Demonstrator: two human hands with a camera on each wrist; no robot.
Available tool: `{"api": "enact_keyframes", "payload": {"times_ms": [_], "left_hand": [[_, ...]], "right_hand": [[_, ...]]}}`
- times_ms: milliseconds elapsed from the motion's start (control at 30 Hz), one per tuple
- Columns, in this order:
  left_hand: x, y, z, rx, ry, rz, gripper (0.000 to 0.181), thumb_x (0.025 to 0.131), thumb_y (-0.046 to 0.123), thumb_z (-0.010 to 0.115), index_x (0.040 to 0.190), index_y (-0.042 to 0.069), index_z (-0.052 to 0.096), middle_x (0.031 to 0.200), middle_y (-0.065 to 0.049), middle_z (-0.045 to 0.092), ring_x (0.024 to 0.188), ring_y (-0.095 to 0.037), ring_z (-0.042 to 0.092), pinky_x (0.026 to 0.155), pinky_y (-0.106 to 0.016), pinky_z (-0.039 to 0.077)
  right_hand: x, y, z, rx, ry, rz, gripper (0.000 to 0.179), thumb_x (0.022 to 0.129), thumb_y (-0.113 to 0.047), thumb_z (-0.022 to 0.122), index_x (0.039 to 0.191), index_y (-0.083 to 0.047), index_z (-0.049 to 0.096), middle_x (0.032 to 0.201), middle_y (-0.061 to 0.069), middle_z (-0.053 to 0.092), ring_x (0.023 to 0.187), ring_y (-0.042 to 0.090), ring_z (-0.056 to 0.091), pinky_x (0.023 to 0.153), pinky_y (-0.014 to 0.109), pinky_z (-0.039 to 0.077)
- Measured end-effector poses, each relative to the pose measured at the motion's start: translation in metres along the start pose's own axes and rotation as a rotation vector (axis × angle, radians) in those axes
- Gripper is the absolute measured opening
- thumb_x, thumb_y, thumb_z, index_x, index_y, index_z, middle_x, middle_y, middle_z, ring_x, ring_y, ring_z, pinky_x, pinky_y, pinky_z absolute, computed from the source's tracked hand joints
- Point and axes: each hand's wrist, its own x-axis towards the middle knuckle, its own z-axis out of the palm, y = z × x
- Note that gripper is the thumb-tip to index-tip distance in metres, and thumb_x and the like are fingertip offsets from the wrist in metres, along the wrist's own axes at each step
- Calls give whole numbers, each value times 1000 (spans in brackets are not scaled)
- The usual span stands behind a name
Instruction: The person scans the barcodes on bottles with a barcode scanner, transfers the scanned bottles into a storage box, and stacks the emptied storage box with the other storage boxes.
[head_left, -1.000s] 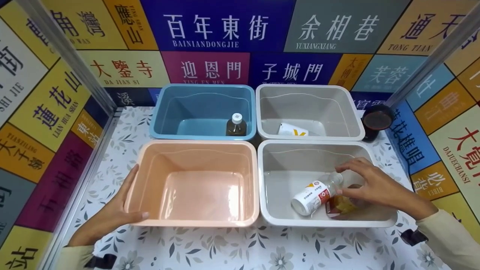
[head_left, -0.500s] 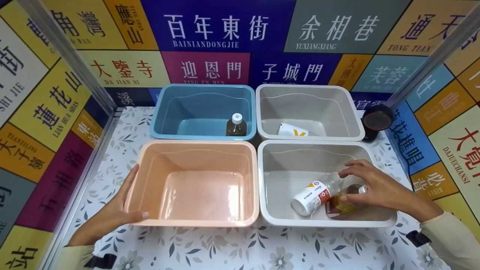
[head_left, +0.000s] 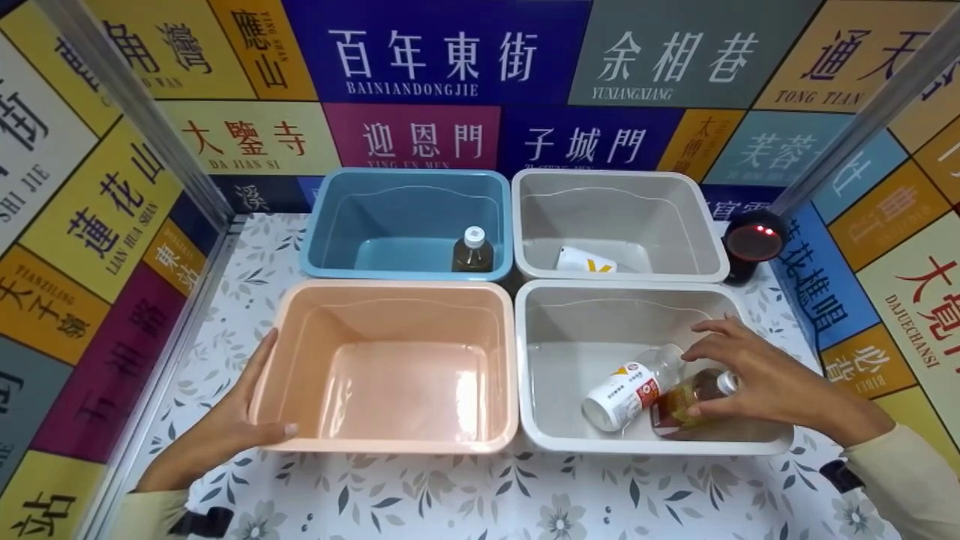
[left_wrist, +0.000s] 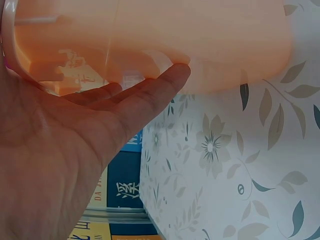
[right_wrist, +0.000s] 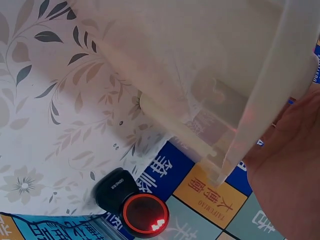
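Note:
My left hand (head_left: 214, 420) is at the left side of a peach bin (head_left: 390, 442), thumb near its front rim. In the left wrist view its straight fingers (left_wrist: 150, 92) touch the bin's outer wall. My right hand (head_left: 772, 379) hovers over the front right grey bin (head_left: 577, 447), fingers bent and spread apart, nothing held between them. Below it lie a clear bottle with a white and red label (head_left: 626, 394) and a white-capped bottle of brown drink (head_left: 675, 411). The thumb overlaps the brown bottle in the head view. The right wrist view shows only part of the palm (right_wrist: 290, 170).
Behind stand a blue bin (head_left: 405, 274) with a white-capped dark bottle (head_left: 472, 255) and another grey bin (head_left: 622, 277) holding a white item (head_left: 585, 259) with a yellow mark. A black device with red lights (head_left: 754, 236) stands at the right. Printed walls surround the patterned tabletop (head_left: 450, 499).
My right hand has shifted slightly right, away from the clear bottle, uncovering more of the brown bottle and its cap. Red lights have come on at the black device. The left hand is unmoved.

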Motion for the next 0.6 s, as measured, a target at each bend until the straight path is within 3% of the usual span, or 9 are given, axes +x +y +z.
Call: {"api": "enact_keyframes", "payload": {"times_ms": [133, 233, 400, 600], "left_hand": [[0, 0, 0, 1, -2, -2, 117, 83, 12, 77, 155, 58, -4, 167, -6, 5, 122, -42, 46, 94, -45, 48], [1, -1, 0, -6, -8, 8, 118, 84, 12, 77, 156, 55, -5, 167, -6, 5, 125, -42, 45, 94, -45, 47], [1, -1, 0, -20, -16, 23, 118, 83, 11, 77, 157, 54, -5, 168, -4, 2, 126, -43, 45, 94, -45, 47], [2, -2, -1, -33, -22, 23, 117, 84, 10, 76, 156, 57, -4, 168, -4, 3, 126, -43, 45, 94, -45, 48]], "right_hand": [[-1, 0, 0, 8, -1, -7, 69, 62, -62, 89, 114, -20, 73, 149, 11, 46, 145, 44, 25, 115, 70, 15], [0, 2, 0, -23, 17, -64, 68, 62, -63, 89, 112, -20, 74, 141, 7, 56, 143, 39, 33, 120, 61, 8], [2, 7, 1, -92, 53, -160, 67, 61, -63, 90, 109, -20, 75, 119, -2, 70, 135, 33, 44, 124, 49, 0], [2, 10, 2, -127, 58, -212, 66, 57, -58, 94, 106, -19, 75, 107, -8, 73, 133, 32, 45, 123, 51, -1]]}}
